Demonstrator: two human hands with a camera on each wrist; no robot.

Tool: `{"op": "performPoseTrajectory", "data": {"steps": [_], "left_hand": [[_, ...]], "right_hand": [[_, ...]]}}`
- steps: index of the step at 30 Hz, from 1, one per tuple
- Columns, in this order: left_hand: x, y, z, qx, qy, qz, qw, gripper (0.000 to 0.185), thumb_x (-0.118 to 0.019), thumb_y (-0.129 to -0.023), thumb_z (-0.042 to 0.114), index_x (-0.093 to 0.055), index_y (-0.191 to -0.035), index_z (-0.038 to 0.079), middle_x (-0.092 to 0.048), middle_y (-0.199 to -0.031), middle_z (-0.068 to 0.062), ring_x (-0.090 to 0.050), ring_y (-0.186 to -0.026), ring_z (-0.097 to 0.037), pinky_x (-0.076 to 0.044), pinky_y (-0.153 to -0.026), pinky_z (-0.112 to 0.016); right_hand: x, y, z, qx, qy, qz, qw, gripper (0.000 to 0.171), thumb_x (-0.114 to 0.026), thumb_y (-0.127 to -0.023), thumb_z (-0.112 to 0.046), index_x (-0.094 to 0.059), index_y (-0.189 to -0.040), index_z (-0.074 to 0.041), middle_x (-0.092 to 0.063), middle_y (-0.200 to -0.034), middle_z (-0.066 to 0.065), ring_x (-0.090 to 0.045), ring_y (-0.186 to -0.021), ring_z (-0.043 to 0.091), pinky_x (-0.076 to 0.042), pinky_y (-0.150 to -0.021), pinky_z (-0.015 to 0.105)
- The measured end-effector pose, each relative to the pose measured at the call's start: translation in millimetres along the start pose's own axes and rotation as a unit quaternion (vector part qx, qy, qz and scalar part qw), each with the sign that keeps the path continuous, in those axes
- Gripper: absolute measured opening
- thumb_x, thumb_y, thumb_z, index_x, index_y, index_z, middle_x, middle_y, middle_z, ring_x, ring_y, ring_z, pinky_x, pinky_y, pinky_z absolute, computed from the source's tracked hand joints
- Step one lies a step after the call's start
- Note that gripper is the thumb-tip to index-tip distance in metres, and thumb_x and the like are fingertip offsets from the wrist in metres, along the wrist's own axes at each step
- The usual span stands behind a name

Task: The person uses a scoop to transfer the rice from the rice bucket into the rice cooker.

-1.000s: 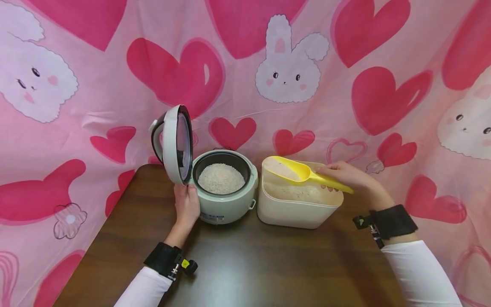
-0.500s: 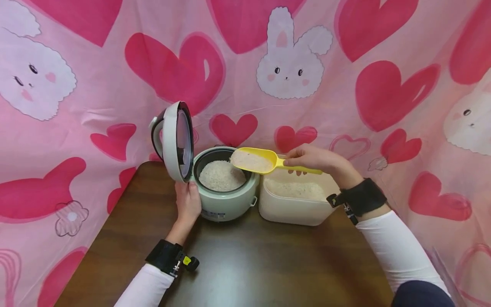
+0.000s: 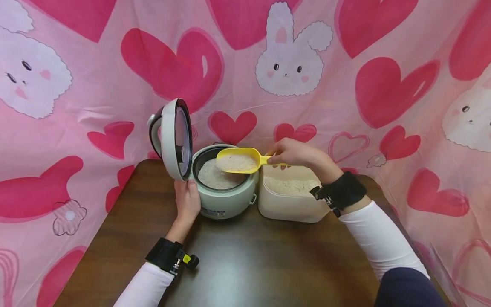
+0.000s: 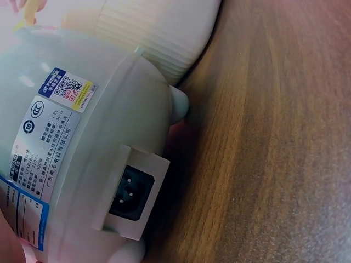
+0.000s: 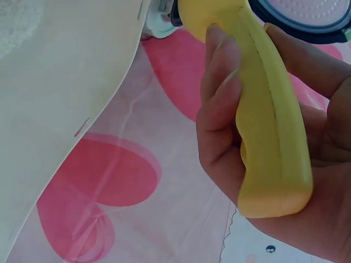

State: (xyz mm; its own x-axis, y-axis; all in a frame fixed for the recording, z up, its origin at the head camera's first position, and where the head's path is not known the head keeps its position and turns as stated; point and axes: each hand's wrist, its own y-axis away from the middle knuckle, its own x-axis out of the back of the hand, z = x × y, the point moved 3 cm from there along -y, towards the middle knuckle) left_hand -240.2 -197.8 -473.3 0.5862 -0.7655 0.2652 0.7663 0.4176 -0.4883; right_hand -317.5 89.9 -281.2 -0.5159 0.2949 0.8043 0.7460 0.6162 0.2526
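Observation:
My right hand (image 3: 289,152) grips the handle of a yellow scoop (image 3: 249,150), its fingers curled round it in the right wrist view. The scoop's bowl carries rice (image 3: 237,162) and hangs level over the opening of a pale green rice cooker (image 3: 226,204). White rice (image 3: 211,175) lies in the cooker's dark inner pot. My left hand (image 3: 188,200) rests against the cooker's left side, just below the raised lid (image 3: 170,140), its fingertips partly hidden. In the left wrist view the cooker's power socket (image 4: 130,193) and labels (image 4: 44,145) face the camera.
A cream bin (image 3: 291,209) holding more rice (image 3: 291,186) stands right of the cooker, under my right forearm. Both stand on a dark wooden table (image 3: 245,264). A pink cloth (image 3: 234,89) with hearts and rabbits hangs close behind.
My right hand has carried the loaded scoop left from over the bin to over the rice cooker. My left hand has stayed at the cooker's side.

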Motion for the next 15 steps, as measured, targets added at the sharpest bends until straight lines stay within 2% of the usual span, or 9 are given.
{"op": "performPoseTrajectory", "data": {"steps": [5, 11, 15], "left_hand": [[1.0, 0.3, -0.4, 0.001, -0.001, 0.001, 1.0000, 0.054, -0.037, -0.099, 0.015, -0.043, -0.149, -0.005, -0.043, -0.147, -0.034, -0.037, -0.137, -0.051, -0.028, -0.112, -0.064], [1.9, 0.4, -0.6, -0.007, -0.001, 0.002, 1.0000, 0.055, -0.037, -0.099, 0.016, -0.044, -0.149, -0.004, -0.044, -0.147, -0.033, -0.037, -0.136, -0.051, -0.028, -0.112, -0.065], [1.8, -0.1, -0.2, -0.003, -0.001, -0.005, 1.0000, 0.055, -0.036, -0.099, 0.016, -0.043, -0.150, -0.003, -0.043, -0.149, -0.032, -0.037, -0.137, -0.050, -0.027, -0.113, -0.065]], "right_hand": [[-5.0, -0.3, -7.2, -0.003, 0.003, 0.015, 1.000, 0.024, -0.069, -0.097, -0.014, -0.074, -0.115, 0.001, -0.070, -0.093, 0.014, -0.064, -0.077, 0.025, -0.055, -0.071, 0.033], [-11.4, -1.2, -11.3, -0.003, 0.018, 0.041, 0.999, 0.026, -0.071, -0.095, -0.014, -0.073, -0.117, -0.001, -0.072, -0.099, 0.011, -0.066, -0.086, 0.027, -0.058, -0.076, 0.036], [-14.1, -1.0, -15.7, -0.008, 0.034, 0.059, 0.998, 0.028, -0.072, -0.095, -0.016, -0.072, -0.119, -0.002, -0.071, -0.101, 0.012, -0.064, -0.086, 0.028, -0.055, -0.077, 0.036]]}}
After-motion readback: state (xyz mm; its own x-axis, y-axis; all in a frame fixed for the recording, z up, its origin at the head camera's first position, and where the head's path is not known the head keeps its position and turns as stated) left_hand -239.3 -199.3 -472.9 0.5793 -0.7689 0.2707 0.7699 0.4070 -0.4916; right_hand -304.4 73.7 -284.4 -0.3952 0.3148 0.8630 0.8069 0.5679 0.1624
